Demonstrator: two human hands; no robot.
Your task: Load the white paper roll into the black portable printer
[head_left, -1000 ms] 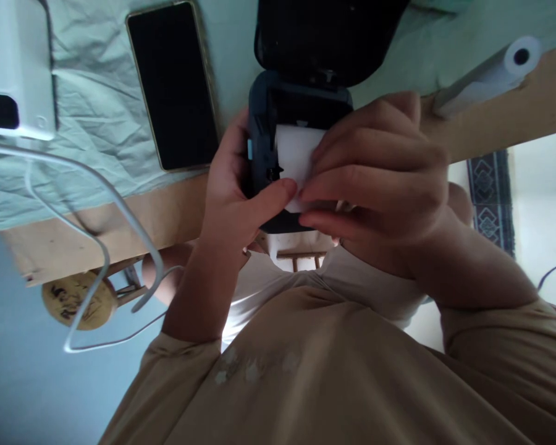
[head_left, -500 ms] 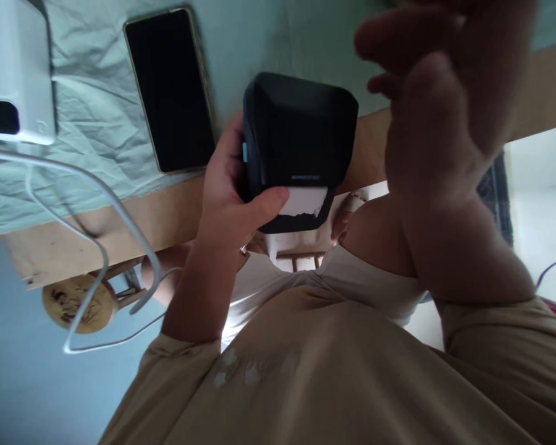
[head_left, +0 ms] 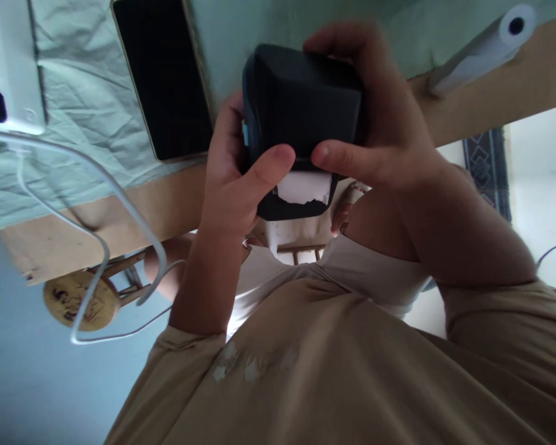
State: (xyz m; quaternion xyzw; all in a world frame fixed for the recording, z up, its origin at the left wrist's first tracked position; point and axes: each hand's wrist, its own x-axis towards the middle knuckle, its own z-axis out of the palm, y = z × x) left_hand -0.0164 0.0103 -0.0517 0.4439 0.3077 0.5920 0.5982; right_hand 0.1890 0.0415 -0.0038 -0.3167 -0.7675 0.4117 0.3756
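There is a single view, from a camera worn on the person's head. It looks steeply down along the chest, so the shirt [head_left: 333, 371] fills the lower half and the counter [head_left: 120, 204] edge crosses the top. It sits very close to both hands, which hold a black box [head_left: 301, 105] near the middle. The floor shows beyond the counter edge.

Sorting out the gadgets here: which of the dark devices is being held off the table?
The black printer, gripped by the left hand and right hand, with paper at its slot. The phone lies flat on the cloth.
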